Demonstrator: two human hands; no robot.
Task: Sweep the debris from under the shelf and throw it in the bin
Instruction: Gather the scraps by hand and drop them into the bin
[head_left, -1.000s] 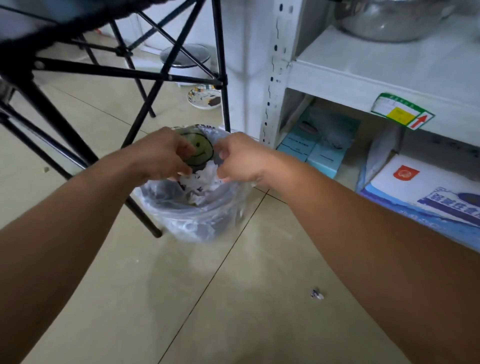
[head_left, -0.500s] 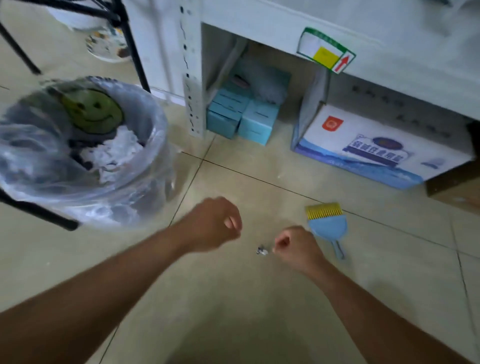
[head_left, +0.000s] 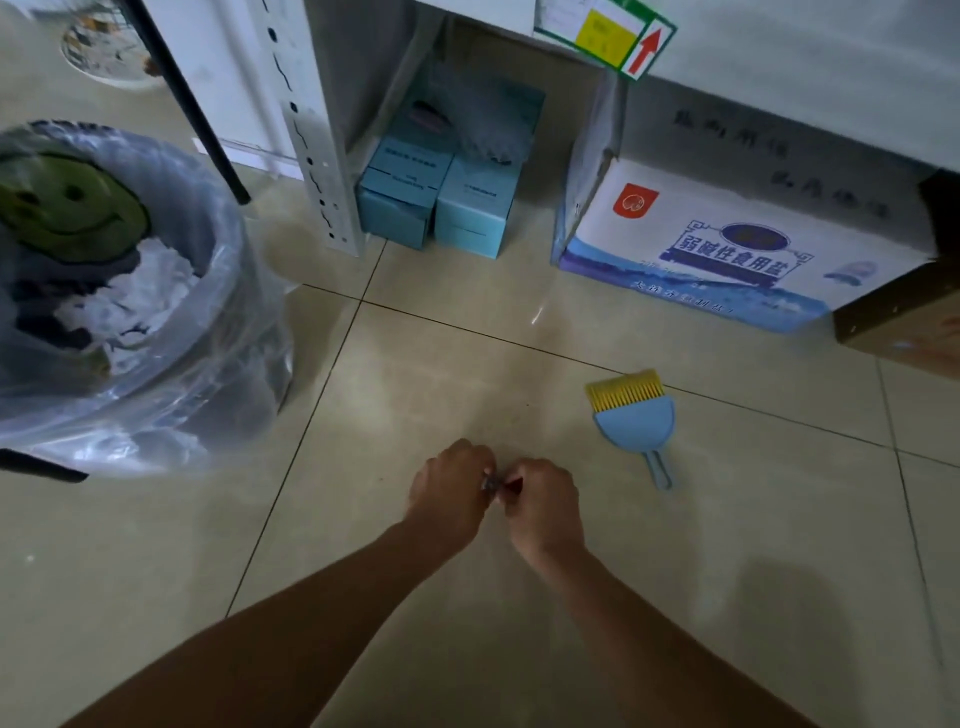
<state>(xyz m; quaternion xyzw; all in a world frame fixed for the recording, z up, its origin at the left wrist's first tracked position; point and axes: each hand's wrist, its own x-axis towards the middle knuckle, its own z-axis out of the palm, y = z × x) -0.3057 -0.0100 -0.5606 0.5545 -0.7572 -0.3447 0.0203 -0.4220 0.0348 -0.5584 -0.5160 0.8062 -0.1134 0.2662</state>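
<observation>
A small grey scrap of debris (head_left: 491, 483) lies low over the tiled floor, pinched between the fingertips of both hands. My left hand (head_left: 451, 491) closes on it from the left and my right hand (head_left: 544, 506) from the right. The bin (head_left: 228, 358), lined with a clear plastic bag, stands at the left and holds white paper and a green smiley-face item. A small blue dustpan with a yellow brush (head_left: 635, 418) rests on the floor just right of my hands. The white shelf (head_left: 322, 156) rises behind.
Under the shelf sit two light-blue boxes (head_left: 441, 208), a large white-and-blue carton (head_left: 727, 249) and a brown box (head_left: 904, 322) at the far right. A black frame leg (head_left: 192, 104) slants down behind the bin. A patterned dish (head_left: 104, 47) lies top left.
My hands left the bin and dropped to the floor. The right hand reached the scrap first; now the left has joined it and both pinch it. The view tilted down toward the shelf's base.
</observation>
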